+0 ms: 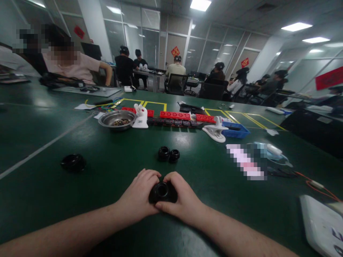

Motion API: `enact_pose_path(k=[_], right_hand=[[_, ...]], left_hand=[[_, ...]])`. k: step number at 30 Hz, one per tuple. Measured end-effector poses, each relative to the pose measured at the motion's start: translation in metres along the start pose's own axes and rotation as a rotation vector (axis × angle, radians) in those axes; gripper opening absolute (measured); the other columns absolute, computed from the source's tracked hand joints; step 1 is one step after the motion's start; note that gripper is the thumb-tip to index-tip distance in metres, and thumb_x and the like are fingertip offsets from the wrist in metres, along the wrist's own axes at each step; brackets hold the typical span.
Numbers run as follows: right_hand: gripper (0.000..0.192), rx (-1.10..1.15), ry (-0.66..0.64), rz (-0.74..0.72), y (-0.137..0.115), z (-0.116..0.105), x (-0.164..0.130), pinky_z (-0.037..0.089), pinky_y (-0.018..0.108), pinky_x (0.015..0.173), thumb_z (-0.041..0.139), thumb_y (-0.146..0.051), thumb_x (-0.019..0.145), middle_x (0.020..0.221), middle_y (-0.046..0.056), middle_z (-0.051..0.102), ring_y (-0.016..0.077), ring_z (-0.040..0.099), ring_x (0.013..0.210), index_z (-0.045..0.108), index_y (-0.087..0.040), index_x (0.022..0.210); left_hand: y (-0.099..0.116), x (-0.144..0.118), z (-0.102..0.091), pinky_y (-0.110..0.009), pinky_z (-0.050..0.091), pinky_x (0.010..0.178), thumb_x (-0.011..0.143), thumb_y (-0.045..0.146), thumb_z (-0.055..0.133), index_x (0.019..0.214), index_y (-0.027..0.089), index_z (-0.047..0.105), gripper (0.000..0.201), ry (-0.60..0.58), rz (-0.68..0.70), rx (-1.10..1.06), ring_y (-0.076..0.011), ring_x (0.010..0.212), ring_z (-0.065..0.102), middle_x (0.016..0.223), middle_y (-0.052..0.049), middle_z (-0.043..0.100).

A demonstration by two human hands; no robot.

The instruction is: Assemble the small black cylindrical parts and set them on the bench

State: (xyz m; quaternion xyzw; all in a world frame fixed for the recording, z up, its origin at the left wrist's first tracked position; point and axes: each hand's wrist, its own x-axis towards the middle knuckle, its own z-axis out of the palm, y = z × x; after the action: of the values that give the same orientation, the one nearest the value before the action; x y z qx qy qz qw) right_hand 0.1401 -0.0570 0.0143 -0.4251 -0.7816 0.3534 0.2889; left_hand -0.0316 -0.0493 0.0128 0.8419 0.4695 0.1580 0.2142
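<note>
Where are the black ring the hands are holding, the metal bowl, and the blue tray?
black ring (162, 191), head view, on its top rim between both hands.
metal bowl (106, 120), head view, on its near left rim.
blue tray (235, 133), head view, on its front wall.

Black ring part (162, 191), dark green table (112, 157), red blocks (175, 115).
</note>
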Motion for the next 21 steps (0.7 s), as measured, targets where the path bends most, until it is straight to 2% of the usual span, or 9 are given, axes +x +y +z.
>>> enact_pose_path(k=[1, 3, 5, 7, 9, 12, 16, 19, 21], right_hand=[[0.036, 0.004, -0.014, -0.039, -0.0007, -0.0008, 0.0003, 0.041, 0.032, 0.075, 0.066, -0.023, 0.062, 0.093, 0.003, 0.05, 0.0178, 0.049, 0.085, 0.048, -0.019, 0.093], [0.046, 0.038, -0.047, -0.103, -0.002, -0.0025, 0.0, 0.038, 0.034, 0.084, 0.062, -0.016, 0.064, 0.104, 0.004, 0.049, 0.0188, 0.047, 0.095, 0.044, -0.02, 0.106], [0.057, 0.073, -0.059, -0.098, -0.002, -0.0032, -0.0014, 0.035, 0.035, 0.088, 0.065, -0.019, 0.064, 0.111, 0.005, 0.048, 0.0201, 0.046, 0.101, 0.038, -0.021, 0.115], [0.06, 0.092, -0.045, -0.033, -0.0003, -0.0022, -0.0027, 0.039, 0.035, 0.083, 0.069, -0.029, 0.062, 0.108, 0.006, 0.049, 0.0205, 0.048, 0.096, 0.038, -0.02, 0.113], [0.054, 0.087, -0.024, 0.033, 0.0022, -0.0001, -0.003, 0.042, 0.033, 0.074, 0.07, -0.036, 0.06, 0.098, 0.004, 0.051, 0.0194, 0.05, 0.086, 0.042, -0.019, 0.104], [0.045, 0.052, 0.016, 0.077, 0.0041, 0.0017, -0.0012, 0.041, 0.03, 0.067, 0.071, -0.036, 0.059, 0.087, 0.002, 0.052, 0.0176, 0.05, 0.077, 0.045, -0.019, 0.092], [0.032, 0.073, -0.01, -0.047, 0.0009, -0.0023, 0.0007, 0.04, 0.032, 0.077, 0.062, -0.021, 0.066, 0.094, 0.003, 0.052, 0.0185, 0.049, 0.087, 0.049, -0.02, 0.095], [0.049, 0.129, -0.065, -0.127, -0.0007, -0.0052, -0.0013, 0.035, 0.035, 0.088, 0.06, -0.018, 0.067, 0.111, 0.005, 0.048, 0.0204, 0.045, 0.102, 0.041, -0.022, 0.113], [0.058, 0.142, -0.048, -0.074, 0.0005, -0.0047, -0.003, 0.037, 0.036, 0.086, 0.064, -0.027, 0.066, 0.111, 0.006, 0.048, 0.0213, 0.047, 0.099, 0.037, -0.021, 0.116]], left_hand=[[-0.0001, 0.0002, 0.0004, -0.049, 0.026, 0.097, 0.056, 0.028, 0.066, 0.083, 0.018, 0.054, 0.031, -0.001, 0.003, -0.002, -0.0267, 0.1, 0.046, 0.102, -0.006, 0.052], [-0.0006, 0.0005, 0.0009, -0.049, 0.026, 0.097, 0.057, 0.027, 0.065, 0.089, 0.018, 0.053, 0.035, 0.002, 0.003, -0.009, -0.0264, 0.1, 0.046, 0.102, -0.006, 0.052], [-0.001, 0.0006, 0.0012, -0.049, 0.027, 0.096, 0.057, 0.031, 0.066, 0.088, 0.019, 0.053, 0.035, 0.008, 0.006, -0.02, -0.0267, 0.1, 0.046, 0.103, -0.005, 0.052], [-0.0009, 0.0003, 0.001, -0.049, 0.029, 0.095, 0.058, 0.035, 0.066, 0.084, 0.02, 0.053, 0.033, 0.02, -0.001, -0.026, -0.0273, 0.1, 0.046, 0.103, -0.006, 0.052], [-0.0002, -0.0003, 0.0005, -0.05, 0.03, 0.094, 0.058, 0.035, 0.067, 0.083, 0.02, 0.053, 0.032, 0.023, -0.01, -0.024, -0.0278, 0.1, 0.046, 0.104, -0.006, 0.052], [0.0007, -0.0011, 0.0, -0.049, 0.031, 0.093, 0.056, 0.032, 0.067, 0.078, 0.019, 0.053, 0.029, 0.017, -0.006, -0.012, -0.0285, 0.1, 0.046, 0.103, -0.007, 0.052], [-0.0001, -0.0009, 0.0007, -0.049, 0.031, 0.093, 0.057, 0.029, 0.065, 0.087, 0.019, 0.053, 0.033, 0.021, -0.014, -0.016, -0.0279, 0.1, 0.046, 0.104, -0.006, 0.052], [-0.0015, -0.0001, 0.0015, -0.049, 0.032, 0.093, 0.057, 0.03, 0.065, 0.094, 0.02, 0.052, 0.04, 0.017, -0.002, -0.03, -0.0276, 0.1, 0.047, 0.103, -0.006, 0.053], [-0.0021, 0.0003, 0.0017, -0.048, 0.032, 0.092, 0.057, 0.03, 0.066, 0.091, 0.02, 0.053, 0.038, 0.018, 0.002, -0.035, -0.0281, 0.1, 0.046, 0.103, -0.006, 0.053]])
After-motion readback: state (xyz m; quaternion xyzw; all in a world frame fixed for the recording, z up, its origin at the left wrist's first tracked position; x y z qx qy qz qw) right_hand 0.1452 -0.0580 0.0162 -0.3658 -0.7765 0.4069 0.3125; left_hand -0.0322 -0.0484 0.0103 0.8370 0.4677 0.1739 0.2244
